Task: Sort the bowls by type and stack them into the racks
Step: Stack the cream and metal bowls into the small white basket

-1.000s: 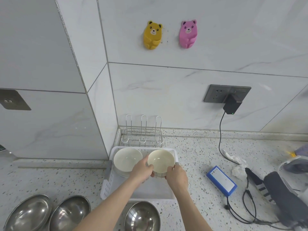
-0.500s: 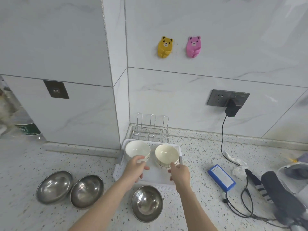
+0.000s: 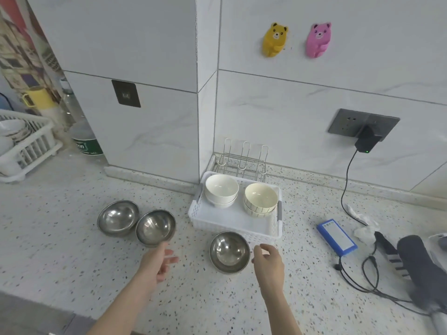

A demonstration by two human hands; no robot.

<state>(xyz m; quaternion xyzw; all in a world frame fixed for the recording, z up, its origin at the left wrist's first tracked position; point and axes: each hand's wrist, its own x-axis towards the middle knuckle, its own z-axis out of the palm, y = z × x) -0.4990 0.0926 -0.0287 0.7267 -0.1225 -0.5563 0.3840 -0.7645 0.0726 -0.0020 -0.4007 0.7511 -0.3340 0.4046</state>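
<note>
Round stainless-steel bowl (image 3: 229,252) sits on the speckled desk (image 3: 72,250) just in front of the white plastic basket (image 3: 235,222), right between both hands. Left hand (image 3: 157,262) hovers to its left, fingers loose, holding nothing; right hand (image 3: 268,261) hangs just beside its right rim, fingers lightly curled, empty. Inside the basket: stacked white ceramic bowls (image 3: 221,191) at left, cream striped bowls (image 3: 260,199) at right. Two more steel bowls (image 3: 136,222) touch each other, left of the basket.
</note>
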